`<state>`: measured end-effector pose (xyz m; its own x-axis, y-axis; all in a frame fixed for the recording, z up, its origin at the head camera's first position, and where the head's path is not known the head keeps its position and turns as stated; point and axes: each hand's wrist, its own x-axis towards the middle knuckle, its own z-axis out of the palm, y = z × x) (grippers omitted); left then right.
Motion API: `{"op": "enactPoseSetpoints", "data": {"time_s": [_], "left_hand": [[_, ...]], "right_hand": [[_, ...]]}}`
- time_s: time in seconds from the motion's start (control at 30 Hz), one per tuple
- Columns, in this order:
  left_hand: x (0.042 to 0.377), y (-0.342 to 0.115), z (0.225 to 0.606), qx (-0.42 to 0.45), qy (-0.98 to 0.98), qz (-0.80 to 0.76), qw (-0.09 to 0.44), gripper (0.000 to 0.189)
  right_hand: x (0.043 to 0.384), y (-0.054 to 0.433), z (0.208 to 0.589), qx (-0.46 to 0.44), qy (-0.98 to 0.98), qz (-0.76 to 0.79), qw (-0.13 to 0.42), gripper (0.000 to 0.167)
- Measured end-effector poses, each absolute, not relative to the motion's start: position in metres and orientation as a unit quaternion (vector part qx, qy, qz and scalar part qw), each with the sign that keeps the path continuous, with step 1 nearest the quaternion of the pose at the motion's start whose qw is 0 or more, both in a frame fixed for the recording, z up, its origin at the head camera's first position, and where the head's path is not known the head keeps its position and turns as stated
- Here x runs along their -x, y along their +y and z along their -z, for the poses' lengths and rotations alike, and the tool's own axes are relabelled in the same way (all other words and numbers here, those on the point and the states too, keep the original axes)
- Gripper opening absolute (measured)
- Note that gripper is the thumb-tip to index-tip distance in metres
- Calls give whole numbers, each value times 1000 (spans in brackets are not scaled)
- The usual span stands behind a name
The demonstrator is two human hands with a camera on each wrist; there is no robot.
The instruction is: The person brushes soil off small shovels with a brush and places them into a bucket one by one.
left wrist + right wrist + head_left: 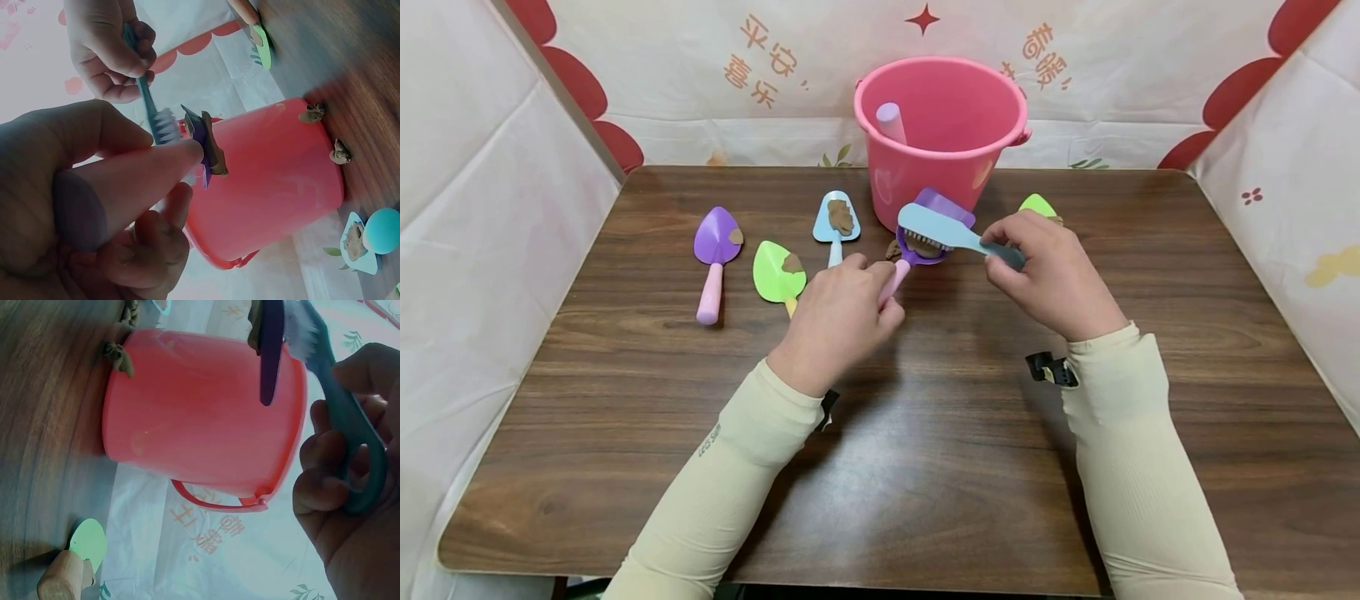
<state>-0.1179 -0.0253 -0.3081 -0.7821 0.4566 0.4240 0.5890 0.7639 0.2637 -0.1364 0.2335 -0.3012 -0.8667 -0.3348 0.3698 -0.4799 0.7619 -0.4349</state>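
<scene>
My left hand grips the pink handle of a purple toy shovel, which is held up in front of the pink bucket. Brown clay-like stuff clings to the shovel's head. A blue brush with white bristles is held in my right hand, its thumb and fingers curled round the looped handle. The bristles lie over the shovel's head, covering its middle in the head view; whether they touch it is hard to tell.
Left of the bucket lie a purple trowel, a green trowel and a blue shovel, all with brown patches. Another green tool lies at the right. Brown lumps sit beside the bucket; a lilac handle pokes up inside it.
</scene>
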Motion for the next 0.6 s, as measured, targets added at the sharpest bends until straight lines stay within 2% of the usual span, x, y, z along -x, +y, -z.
{"op": "enactPoseSetpoints", "data": {"time_s": [0.07, 0.2, 0.33, 0.6], "left_hand": [[118, -26, 308, 281, -925, 194, 169, 17], [118, -27, 307, 279, -926, 193, 168, 16], [117, -26, 307, 279, -926, 193, 168, 18], [115, -25, 306, 278, -931, 177, 157, 19]], "right_hand": [[135, 232, 300, -231, -924, -273, 134, 14], [135, 230, 301, -250, -919, -289, 93, 15], [135, 229, 301, -240, -926, -285, 57, 14], [138, 232, 304, -229, -933, -276, 21, 16]]}}
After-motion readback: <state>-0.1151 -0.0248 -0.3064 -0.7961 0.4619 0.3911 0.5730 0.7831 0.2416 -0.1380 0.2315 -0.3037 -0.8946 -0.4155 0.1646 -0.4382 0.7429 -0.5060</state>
